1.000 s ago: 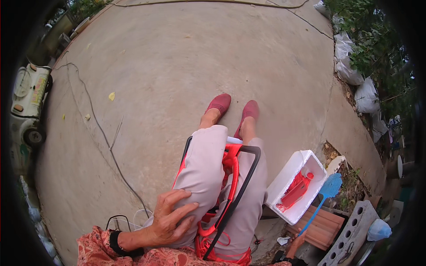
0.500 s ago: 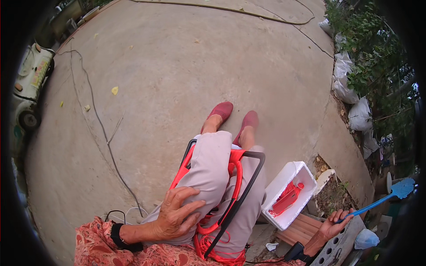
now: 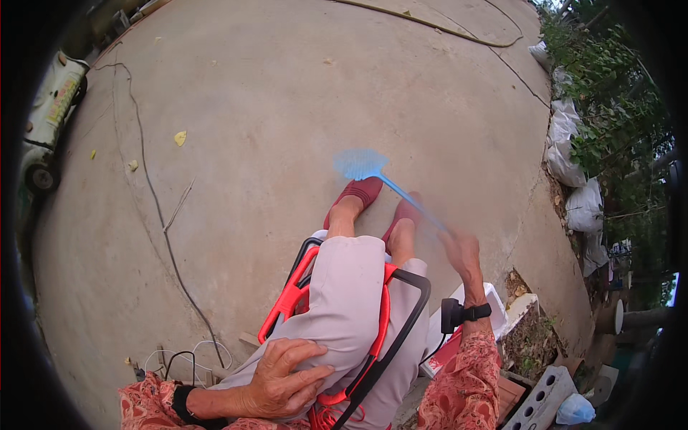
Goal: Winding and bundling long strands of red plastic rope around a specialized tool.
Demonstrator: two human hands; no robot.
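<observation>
My right hand grips the thin handle of a blue fly swatter, whose blurred head is over the concrete just beyond my dark red shoes. My left hand rests flat on my left thigh, fingers spread, holding nothing. A red and black folding frame lies across my lap between my legs. A black band sits on each wrist.
A white box stands beside my right leg, partly behind my arm. White sacks and bushes line the right edge. A thin cable runs over the concrete at left. A grey hollow block lies at lower right.
My right hand has swung the swatter from far out on the right to in front of my feet. The left hand has stayed on my thigh.
</observation>
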